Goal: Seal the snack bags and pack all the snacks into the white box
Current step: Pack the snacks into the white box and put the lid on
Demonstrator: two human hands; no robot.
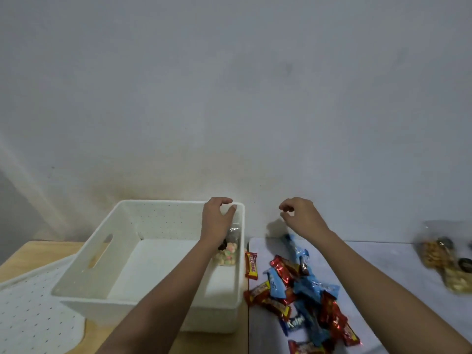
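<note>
White perforated plastic box (166,218), left: clear bag of pastel sweets (227,255) propped in far-right corner, apparently for support. Left hand (217,221) above it, grip loose, empty. Right hand (302,213) likewise, over red-and-blue wrapped bars (304,290) awaiting packing.

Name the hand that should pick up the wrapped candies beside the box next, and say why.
Right, probably. The right hand hangs empty just beyond the wrapped candies, on their side of the white box. The left hand is over the box's far corner, above the clear bag inside.
</note>
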